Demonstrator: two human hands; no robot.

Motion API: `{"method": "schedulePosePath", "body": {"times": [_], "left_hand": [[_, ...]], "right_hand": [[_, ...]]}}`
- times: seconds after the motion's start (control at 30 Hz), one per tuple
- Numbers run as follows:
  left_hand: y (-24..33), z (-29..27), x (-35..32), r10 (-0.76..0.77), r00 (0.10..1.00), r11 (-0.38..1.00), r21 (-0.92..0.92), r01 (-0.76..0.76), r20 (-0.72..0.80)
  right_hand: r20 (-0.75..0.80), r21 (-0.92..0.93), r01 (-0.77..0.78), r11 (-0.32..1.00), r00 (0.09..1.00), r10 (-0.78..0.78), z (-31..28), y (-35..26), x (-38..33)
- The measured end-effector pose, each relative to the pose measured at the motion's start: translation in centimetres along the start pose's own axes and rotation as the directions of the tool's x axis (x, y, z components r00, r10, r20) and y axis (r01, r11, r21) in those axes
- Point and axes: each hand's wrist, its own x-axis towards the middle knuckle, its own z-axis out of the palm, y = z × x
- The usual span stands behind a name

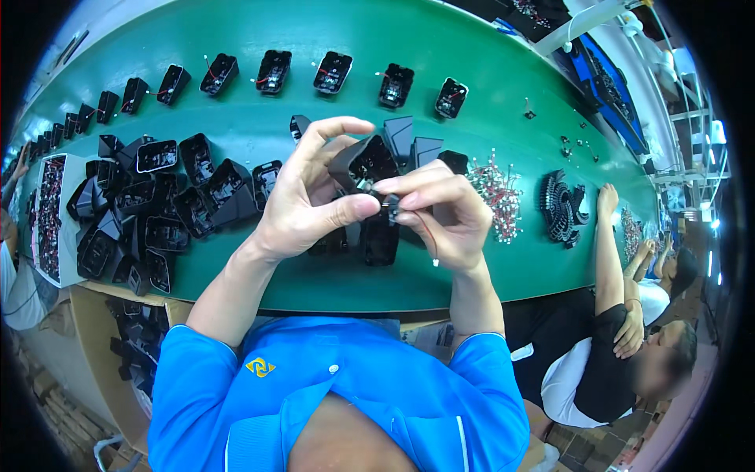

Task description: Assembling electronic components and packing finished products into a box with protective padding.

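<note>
Left hand: my left hand [303, 197] is raised over the middle of the green belt, thumb and curled fingers gripping a black plastic housing [363, 164], index finger arched above it.
Right hand: my right hand [440, 216] meets the left at the centre, fingertips pinched on a small black part [389, 206] pressed against the housing's open underside.
Wire: a thin red wire [429, 236] hangs from the small part across my right palm and ends in a pale tip near the wrist.
Housing position: held in the air above the belt, open end tilted toward me, between both hands.
Belt: a green conveyor belt [314, 118] runs from left to right in front of me.
Far row: black housings with red wires [274, 72] lie spaced apart in a line along the far side of the belt.
Left pile: a heap of empty black housings [157, 204] sits on the near left of the belt.
Right of hands: a loose mound of small red-and-white wired pieces [495, 193], then a cluster of black ribbed parts [560, 206] further right.
Neighbour: another person [605, 346] in black and white sits at the near right, one arm reaching onto the belt.
Sleeves: I wear a blue shirt [354, 385].
</note>
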Motion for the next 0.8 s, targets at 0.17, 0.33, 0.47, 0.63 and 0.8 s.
{"method": "schedulePosePath", "body": {"times": [0.17, 0.33, 0.47, 0.63, 0.8], "left_hand": [[-2.2, -2.4, -0.7, -0.027, 1.0, 0.996, -0.081, 0.027, -0.004], [-2.3, -2.2, -0.6, -0.071, 0.997, 0.996, -0.056, 0.069, -0.029], [-2.2, -2.0, -1.1, -0.174, 0.984, 0.978, -0.119, 0.169, -0.03], [-2.1, -1.8, -1.1, -0.225, 0.972, 0.956, -0.208, 0.206, -0.071], [-0.5, -0.1, -0.9, -0.138, 0.98, 0.974, -0.2, 0.108, -0.143]], "right_hand": [[-0.105, -0.243, 0.088, 0.966, 0.988, -0.116, 1.2, 0.3, 0.0], [0.004, -0.504, 0.083, 0.86, 0.996, -0.094, 1.9, -0.1, 0.1], [-0.076, -0.464, 0.014, 0.886, 0.996, -0.055, 2.6, -0.3, 0.0], [-0.014, -0.523, 0.005, 0.853, 1.0, -0.014, 2.4, 0.0, -0.3], [-0.137, -0.678, 0.035, 0.734, 0.975, -0.173, 3.3, 0.4, -0.3]]}}
